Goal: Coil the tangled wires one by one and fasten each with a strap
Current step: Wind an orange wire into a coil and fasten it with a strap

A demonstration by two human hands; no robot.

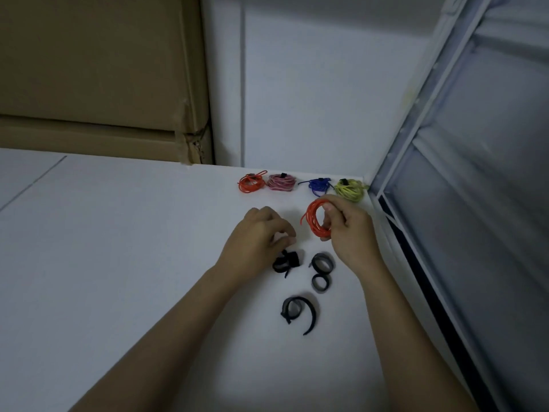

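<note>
While gripped upright in right hand (347,230), orange coil (317,217) facing left; left hand (258,236) curled above black strap (286,261).

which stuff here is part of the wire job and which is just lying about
Job: orange coil held in right hand; left hand reaching to black strap; spare straps; four tied coils.
Lying about: cardboard boxes; metal frame.

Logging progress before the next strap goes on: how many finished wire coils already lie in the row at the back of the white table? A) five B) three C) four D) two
C: four strapped coils lie there, the orange coil, pink coil, blue coil and yellow-green coil, while the right hand holds a fifth orange-red wire coil with no strap visible on it.
</note>
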